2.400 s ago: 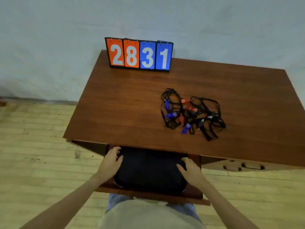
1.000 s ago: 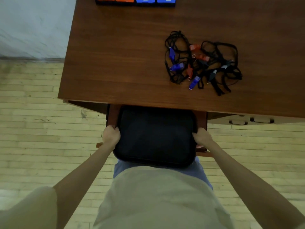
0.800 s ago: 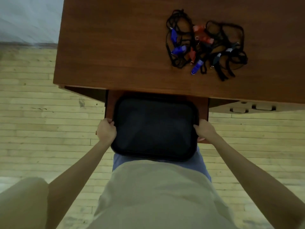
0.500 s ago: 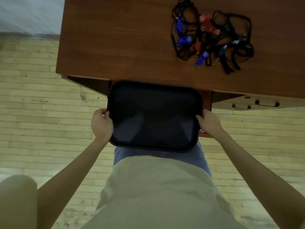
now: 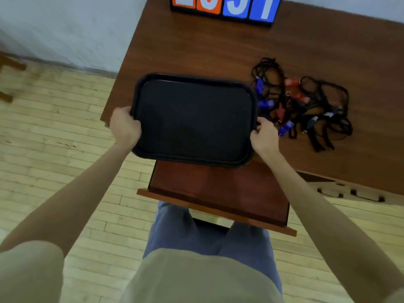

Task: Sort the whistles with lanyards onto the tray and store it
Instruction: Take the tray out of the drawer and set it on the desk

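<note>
- The black tray (image 5: 194,119) is in the middle of the frame, held up in the air by both hands. It has nothing on it.
- It is held flat by its two short sides, most likely so it stays level and can be set down on the brown desk (image 5: 196,53).
- The left hand (image 5: 125,125) holds the left edge of the tray. Its fingers go under the edge where I cannot see them, and the thumb side lies on top of the rim.
- The right hand (image 5: 263,136) holds the right edge. Its fingers are curled around the rim, and the fingertips show on top.
- Both arms reach forward and are nearly straight, coming in from the bottom corners of the frame.
- The whistles with lanyards (image 5: 301,106) lie in a tangled pile on the desk, at the right of the frame, just beside the tray's right edge. Some are blue, some are red, some look dark, and the strings are black.
- The open drawer (image 5: 218,193) sticks out below the tray, in the lower middle. It looks like the place where the tray will be put away.
- A scoreboard (image 5: 223,7) with orange and blue cards stands at the top of the frame.
</note>
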A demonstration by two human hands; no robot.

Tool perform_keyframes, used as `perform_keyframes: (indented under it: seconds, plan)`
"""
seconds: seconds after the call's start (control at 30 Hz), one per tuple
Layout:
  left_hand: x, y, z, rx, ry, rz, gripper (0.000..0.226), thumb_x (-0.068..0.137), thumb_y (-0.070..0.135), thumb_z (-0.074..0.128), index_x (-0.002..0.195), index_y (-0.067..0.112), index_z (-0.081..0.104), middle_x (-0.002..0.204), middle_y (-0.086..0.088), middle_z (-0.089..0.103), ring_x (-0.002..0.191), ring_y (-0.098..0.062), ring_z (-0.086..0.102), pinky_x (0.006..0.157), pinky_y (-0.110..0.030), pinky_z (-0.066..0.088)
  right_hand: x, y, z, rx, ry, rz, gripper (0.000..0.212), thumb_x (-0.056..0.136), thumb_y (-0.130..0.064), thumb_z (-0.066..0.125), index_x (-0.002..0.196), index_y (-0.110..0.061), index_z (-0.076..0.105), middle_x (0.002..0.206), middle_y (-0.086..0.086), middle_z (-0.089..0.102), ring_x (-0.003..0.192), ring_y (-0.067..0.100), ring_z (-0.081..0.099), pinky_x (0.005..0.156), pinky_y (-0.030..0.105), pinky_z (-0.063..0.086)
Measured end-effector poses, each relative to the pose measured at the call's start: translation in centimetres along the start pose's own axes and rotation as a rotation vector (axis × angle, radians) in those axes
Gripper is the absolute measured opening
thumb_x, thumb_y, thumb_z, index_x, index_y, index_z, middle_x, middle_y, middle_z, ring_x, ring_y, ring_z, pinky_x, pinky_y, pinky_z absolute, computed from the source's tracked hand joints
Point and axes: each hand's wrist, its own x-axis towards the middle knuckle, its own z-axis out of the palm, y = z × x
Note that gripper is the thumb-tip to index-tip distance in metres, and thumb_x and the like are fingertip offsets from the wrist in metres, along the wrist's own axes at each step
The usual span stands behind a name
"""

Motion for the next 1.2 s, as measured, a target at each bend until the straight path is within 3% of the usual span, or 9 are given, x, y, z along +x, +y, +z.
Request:
perform_keyframes:
  seconds: [0.13, 0.4, 0.5, 0.63, 0.8, 0.87, 0.97, 1.1, 1.2]
  plan:
    - [4.3, 0.2, 1.2, 0.005, 0.048, -0.043, 0.034, 0.073, -0.008, 0.043, 0.090, 0.007, 0.069, 0.095, -0.013, 0.067, 0.086, -0.032, 0.064, 0.069, -0.037, 0.051, 3.3, -2.4, 2.0, 0.020, 0.045, -0.038, 0.033, 0.086, 0.003, 0.047, 0.114, -0.007, 0.062, 0.103, 0.015, 0.069, 0.098, 0.029, 0.064, 0.074, 0.026, 0.043]
    - [9.0, 1.2, 4.3, -0.054, 0.066, -0.030, 0.040, 0.077, -0.003, 0.045, 0.103, 0.014, 0.070, 0.106, -0.009, 0.068, 0.097, -0.028, 0.064, 0.085, -0.042, 0.054, 7.3, -2.7, 3.0, 0.064, 0.056, -0.082, 0.039, 0.091, 0.001, 0.049, 0.130, -0.005, 0.056, 0.111, 0.000, 0.060, 0.106, 0.013, 0.057, 0.086, 0.020, 0.043]
    - [9.2, 1.9, 5.8, -0.099, 0.065, 0.001, 0.041, 0.080, -0.004, 0.045, 0.110, 0.012, 0.068, 0.111, -0.010, 0.067, 0.102, -0.028, 0.063, 0.089, -0.040, 0.053, 8.1, -1.7, 2.3, 0.019, 0.080, -0.135, 0.040, 0.090, 0.003, 0.048, 0.128, -0.005, 0.056, 0.114, 0.009, 0.066, 0.105, 0.023, 0.063, 0.081, 0.023, 0.046]
    - [8.6, 3.6, 7.3, -0.173, 0.112, 0.104, 0.036, 0.085, -0.004, 0.040, 0.110, 0.001, 0.066, 0.107, -0.010, 0.066, 0.107, -0.032, 0.059, 0.090, -0.038, 0.048, 9.0, -0.3, 1.3, -0.069, 0.115, -0.127, 0.041, 0.091, 0.003, 0.048, 0.132, 0.005, 0.050, 0.124, 0.023, 0.060, 0.116, 0.035, 0.056, 0.097, 0.037, 0.044]
    - [8.0, 4.6, 8.5, -0.235, 0.138, 0.194, 0.032, 0.084, -0.003, 0.040, 0.097, 0.003, 0.069, 0.101, -0.012, 0.070, 0.098, -0.029, 0.064, 0.077, -0.029, 0.049, 10.6, 2.0, 1.1, -0.186, 0.179, -0.201, 0.024, 0.085, 0.003, 0.048, 0.102, 0.006, 0.064, 0.088, 0.020, 0.064, 0.089, 0.036, 0.060, 0.076, 0.032, 0.044]
    - [7.8, 5.0, 8.7, -0.237, 0.130, 0.205, 0.028, 0.085, 0.002, 0.044, 0.095, 0.007, 0.069, 0.101, -0.010, 0.069, 0.105, -0.030, 0.062, 0.083, -0.031, 0.048, 11.1, 2.7, 0.9, -0.205, 0.192, -0.225, 0.018, 0.081, 0.004, 0.048, 0.090, 0.008, 0.063, 0.069, 0.013, 0.056, 0.072, 0.033, 0.053, 0.069, 0.031, 0.045]
    - [7.9, 5.2, 9.1, -0.191, 0.066, 0.258, 0.012, 0.081, 0.018, 0.050, 0.075, 0.024, 0.057, 0.089, -0.002, 0.065, 0.104, -0.034, 0.061, 0.088, -0.040, 0.051, 11.5, 3.1, 0.7, -0.217, 0.184, -0.254, 0.018, 0.082, 0.003, 0.050, 0.090, 0.010, 0.064, 0.066, 0.012, 0.053, 0.069, 0.030, 0.051, 0.065, 0.029, 0.041]
    - [8.0, 6.7, 9.4, 0.031, 0.079, 0.286, 0.050, 0.079, 0.041, 0.051, 0.123, 0.018, 0.059, 0.125, -0.016, 0.058, 0.119, -0.041, 0.049, 0.099, -0.054, 0.042, 11.1, 3.2, 0.0, -0.209, 0.195, -0.307, 0.020, 0.085, 0.000, 0.051, 0.089, 0.010, 0.068, 0.078, 0.022, 0.065, 0.077, 0.034, 0.064, 0.071, 0.033, 0.051]
    - [6.9, 8.2, 10.0, -0.002, 0.153, 0.438, 0.054, 0.083, 0.042, 0.052, 0.131, 0.016, 0.055, 0.132, -0.017, 0.052, 0.124, -0.038, 0.044, 0.102, -0.051, 0.039, 9.9, 4.1, -1.0, -0.161, 0.316, -0.410, 0.020, 0.085, -0.003, 0.054, 0.087, 0.004, 0.072, 0.087, 0.020, 0.071, 0.085, 0.032, 0.068, 0.084, 0.039, 0.055]
